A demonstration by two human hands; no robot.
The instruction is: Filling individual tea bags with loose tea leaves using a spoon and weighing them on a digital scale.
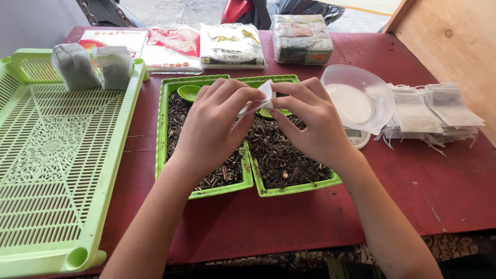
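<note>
Two bare forearms rise from the bottom edge to the middle of the frame, over a dark red table (289,222). Both hands pinch one small white filter bag (262,98) between them: the left hand (214,126) grasps its left side with thumb and fingers, the right hand (310,121) grasps its right side. The bag hangs just above two small green trays.

Along the top edge lie four packages. From left: a flat white and red packet (111,39), a red and white packet (173,46), a white pouch with yellow and dark print (231,45), and a blocky clear-wrapped bundle in green (301,39).

The left green tray (161,129) and the right green tray (297,188) sit side by side, both filled with dark dried herbs and twigs. A green scoop (188,92) lies in the left one.

Filling the left side is a large pale green slotted tray (57,165); two filled bags (93,66) rest at its top rim.

At the right, a clear plastic bowl (361,101) sits on a small white scale (358,137). Beside it lies a stack of empty white bags (439,113).
</note>
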